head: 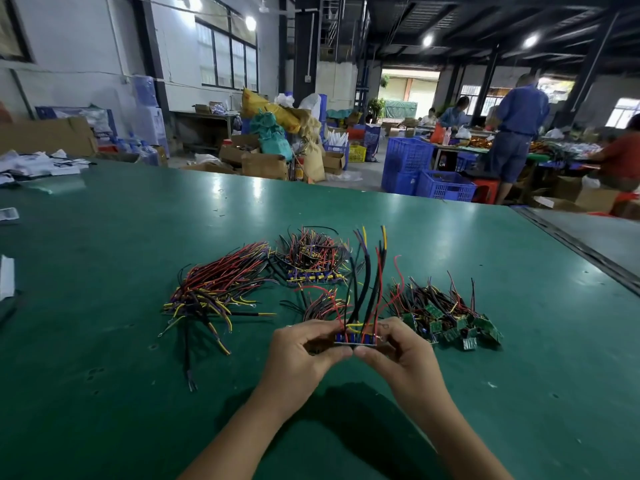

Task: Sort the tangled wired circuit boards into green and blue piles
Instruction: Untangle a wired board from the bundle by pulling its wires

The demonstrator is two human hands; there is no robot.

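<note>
My left hand (304, 351) and my right hand (403, 355) together pinch a small stack of blue circuit boards (355, 338) just above the green table (138, 375). Its red, black and yellow wires stand upward. A pile of green boards (450, 318) with tangled wires lies to the right of my hands. A bundle of blue boards (317, 277) sits behind my hands. A long-wired bundle (214, 292) lies at the left. A smaller loose tangle (322, 303) rests just beyond my left hand.
White papers and plastic (31, 168) lie at the table's far left corner. A metal rail (571, 237) runs along the table's right edge. Beyond the table are blue crates (429, 174), cardboard boxes (263, 161) and several people working at another bench (519, 133).
</note>
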